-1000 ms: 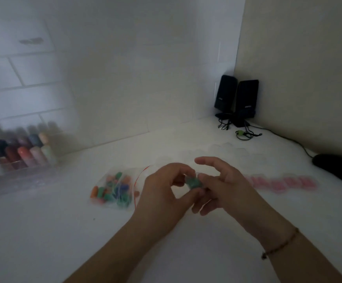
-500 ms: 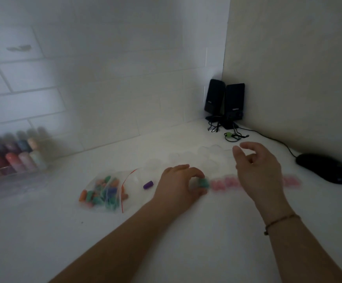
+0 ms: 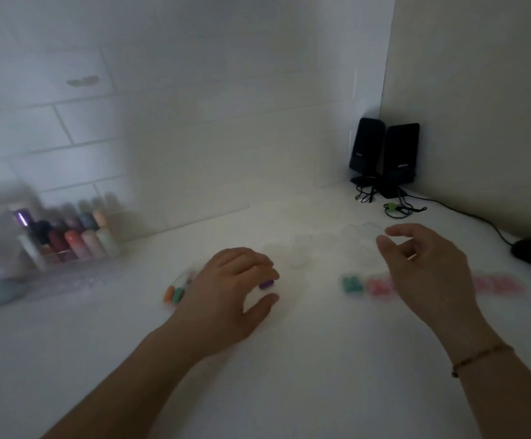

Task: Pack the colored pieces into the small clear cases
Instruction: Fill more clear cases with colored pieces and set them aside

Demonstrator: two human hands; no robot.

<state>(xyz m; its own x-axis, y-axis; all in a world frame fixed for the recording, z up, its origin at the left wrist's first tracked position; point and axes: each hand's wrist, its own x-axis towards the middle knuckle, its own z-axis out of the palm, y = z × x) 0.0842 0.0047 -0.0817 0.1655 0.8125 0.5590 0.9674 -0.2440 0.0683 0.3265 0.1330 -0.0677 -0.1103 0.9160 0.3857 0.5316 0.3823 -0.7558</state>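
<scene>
Left hand (image 3: 229,289) low over bag (image 3: 177,291) of coloured pieces, fingers curled beside purple piece (image 3: 266,283), contact unclear, right hand (image 3: 422,267) raised with fingers apart and empty, green-filled case (image 3: 352,284) and pink cases (image 3: 379,286) in a row right, blurred clear cases (image 3: 330,245) behind

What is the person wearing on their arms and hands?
Very little. Both forearms are bare, with no sleeves in view and no gloves. The left hand shows no ring or band that I can make out. Just below the right hand, the wrist carries a thin beaded bracelet with one small darker bead; the blur hides finer detail.
</scene>
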